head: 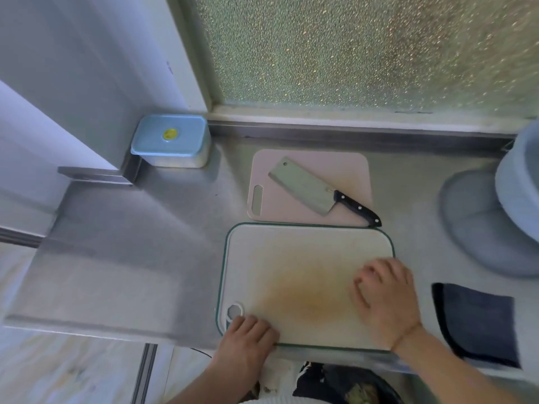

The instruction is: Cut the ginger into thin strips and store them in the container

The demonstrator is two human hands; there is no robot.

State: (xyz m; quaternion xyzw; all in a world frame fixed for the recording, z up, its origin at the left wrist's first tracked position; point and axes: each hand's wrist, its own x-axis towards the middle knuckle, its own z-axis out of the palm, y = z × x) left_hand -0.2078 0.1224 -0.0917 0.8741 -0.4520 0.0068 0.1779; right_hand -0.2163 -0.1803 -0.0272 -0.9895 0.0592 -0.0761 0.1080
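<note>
- Two boards lie on the steel surface (140, 228): the large white cutting board (291, 272) with a green rim, stained yellow in the middle, sits nearest the person, and the smaller pink board (344, 170) lies just beyond, its near edge touching or tucked under the white one.
- No ginger shows anywhere; it may lie under the right hand, but I cannot tell.
- At the far left corner, well apart from the boards, stands the container (170, 141), its blue lid on.
- Right of the white board lies a dark cloth (478, 322), with a pale blue basin (513, 211) beyond it.
- Across the pink board rests the cleaver (306, 186), blade flat, black handle pointing right and toward the person, untouched.
- On the white board's right part, the right hand (385, 298) lies palm down, fingers loosely bent; whether they hold anything is hidden.
- At the near-left corner, by the hang hole, the left hand (248, 333) grips the board's edge.
- Judged step: setting up, with the board being placed or steadied and no cutting begun.
- Next, I judge, the ginger must be laid on the board and the cleaver taken by its handle.
</note>
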